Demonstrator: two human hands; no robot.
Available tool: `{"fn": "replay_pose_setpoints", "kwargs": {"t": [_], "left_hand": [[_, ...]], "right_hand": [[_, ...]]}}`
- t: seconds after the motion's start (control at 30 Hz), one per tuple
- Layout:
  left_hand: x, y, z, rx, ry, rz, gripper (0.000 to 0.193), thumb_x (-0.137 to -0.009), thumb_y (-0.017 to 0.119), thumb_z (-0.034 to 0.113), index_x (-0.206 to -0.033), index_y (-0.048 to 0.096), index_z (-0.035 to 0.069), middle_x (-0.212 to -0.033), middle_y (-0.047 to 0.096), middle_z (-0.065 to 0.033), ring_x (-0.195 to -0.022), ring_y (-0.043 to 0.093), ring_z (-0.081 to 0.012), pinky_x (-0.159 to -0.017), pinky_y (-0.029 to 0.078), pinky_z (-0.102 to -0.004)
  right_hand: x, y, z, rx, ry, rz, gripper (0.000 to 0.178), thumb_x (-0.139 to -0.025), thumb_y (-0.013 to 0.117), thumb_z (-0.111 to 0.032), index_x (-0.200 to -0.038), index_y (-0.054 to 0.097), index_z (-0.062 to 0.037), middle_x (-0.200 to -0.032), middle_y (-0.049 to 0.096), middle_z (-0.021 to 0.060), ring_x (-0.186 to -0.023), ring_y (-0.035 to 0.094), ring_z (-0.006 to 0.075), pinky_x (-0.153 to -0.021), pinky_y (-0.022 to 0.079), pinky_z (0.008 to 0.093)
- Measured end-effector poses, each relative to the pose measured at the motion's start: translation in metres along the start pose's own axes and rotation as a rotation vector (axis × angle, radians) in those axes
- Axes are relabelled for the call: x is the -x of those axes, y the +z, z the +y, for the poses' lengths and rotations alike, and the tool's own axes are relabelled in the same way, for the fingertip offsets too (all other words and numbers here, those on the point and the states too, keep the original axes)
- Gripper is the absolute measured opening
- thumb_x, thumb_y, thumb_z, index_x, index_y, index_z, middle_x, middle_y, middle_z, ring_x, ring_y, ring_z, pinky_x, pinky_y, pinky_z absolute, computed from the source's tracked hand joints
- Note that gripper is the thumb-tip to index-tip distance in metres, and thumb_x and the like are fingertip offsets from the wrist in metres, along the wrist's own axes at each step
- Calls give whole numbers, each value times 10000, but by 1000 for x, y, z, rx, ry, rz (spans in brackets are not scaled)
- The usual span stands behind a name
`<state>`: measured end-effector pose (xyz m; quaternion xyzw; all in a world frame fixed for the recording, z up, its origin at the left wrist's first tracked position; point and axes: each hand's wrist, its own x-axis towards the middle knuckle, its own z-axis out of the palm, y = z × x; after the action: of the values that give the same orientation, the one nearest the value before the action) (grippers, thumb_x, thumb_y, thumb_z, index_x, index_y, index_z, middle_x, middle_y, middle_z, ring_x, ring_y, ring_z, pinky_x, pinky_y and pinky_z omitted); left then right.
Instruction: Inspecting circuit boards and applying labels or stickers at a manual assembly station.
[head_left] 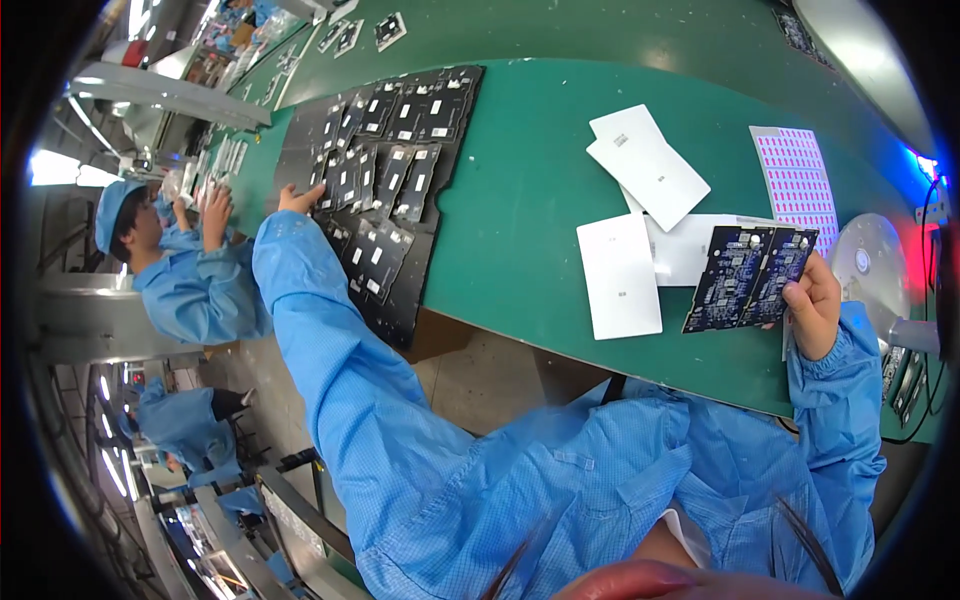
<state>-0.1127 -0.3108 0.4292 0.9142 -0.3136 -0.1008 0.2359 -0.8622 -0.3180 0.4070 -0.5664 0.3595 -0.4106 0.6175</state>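
A dark circuit board panel (745, 282), crowded with small parts, is held up at its right edge by my right hand (820, 305). The thumb lies on the near face of the board and the fingers go behind it. Far to the left, my left hand (301, 199) reaches to the edge of several black circuit boards (372, 180) with small white labels. Its visible fingers are apart at the nearest boards, and I see nothing held in them. Those boards lie in overlapping rows on a large black sheet (398, 318).
White rectangular cards (620, 285) lie on the green table (520, 170), partly behind the held panel. Beyond it is a sheet of pink labels (800, 180); a pale round disc (868, 262) stands at the right. A co-worker in blue (195, 270) sits at the left.
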Motion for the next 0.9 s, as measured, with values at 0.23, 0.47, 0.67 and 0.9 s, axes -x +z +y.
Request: {"fn": "replay_pose_setpoints", "kwargs": {"t": [0.23, 0.47, 0.67, 0.9], "left_hand": [[-28, 5, -20, 163, 102, 110, 798, -598, 817, 228, -1209, 384, -46, -1045, 579, -174, -914, 581, -244, -786, 463, -337], [-25, -24, -21, 100, 159, 403, 588, -697, 738, 254, -1138, 481, -37, -1007, 586, -178, -913, 570, -248, -790, 457, -344], [135, 31, 161, 720, 563, -34, 321, -829, 586, 213, -1043, 558, -25, -1023, 597, -128, -936, 562, -194, -838, 432, -303], [393, 110, 292, 971, 576, -1371, 440, -775, 618, 62, -1178, 469, -34, -1158, 531, -133, -1075, 511, -202, -943, 394, -344]], "right_hand": [[-4, -4, 2, -39, 10, -12, 393, -859, 509, -120, -1176, 397, 83, -928, 613, 126, -637, 586, 111, -527, 461, 195], [-5, 4, -9, -80, 61, -10, 430, -870, 496, -125, -1225, 358, 75, -958, 604, 121, -631, 575, 113, -531, 448, 196], [-9, 3, -6, -214, -17, -10, 400, -891, 445, -74, -1258, 332, 36, -1039, 576, 121, -730, 596, 137, -594, 481, 230], [-1, 7, -17, -339, -135, -6, 335, -902, 429, -37, -1221, 352, 29, -1051, 573, 123, -905, 577, 149, -820, 456, 271]]}}
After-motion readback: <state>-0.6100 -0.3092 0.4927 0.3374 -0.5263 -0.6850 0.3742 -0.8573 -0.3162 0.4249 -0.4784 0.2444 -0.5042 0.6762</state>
